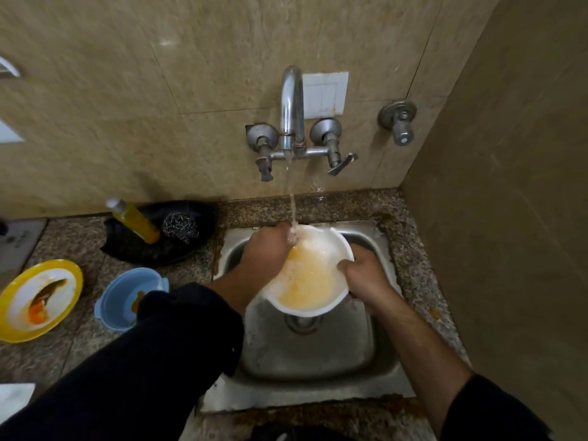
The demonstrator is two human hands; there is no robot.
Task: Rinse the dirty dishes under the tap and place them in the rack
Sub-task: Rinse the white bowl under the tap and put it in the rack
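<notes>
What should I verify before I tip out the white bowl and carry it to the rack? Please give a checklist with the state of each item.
1. White bowl held over the sink: ok.
2. Right hand grips the bowl's near-right rim, thumb inside: ok.
3. Left hand at the far-left rim, a firm hold: cannot tell, its fingers are hidden.
4. Bowl rinsed clean: not ok, yellowish water fills it.
5. Tap runs into the bowl: ok.
6. Free place in the rack: cannot tell, no rack is in view.
</notes>
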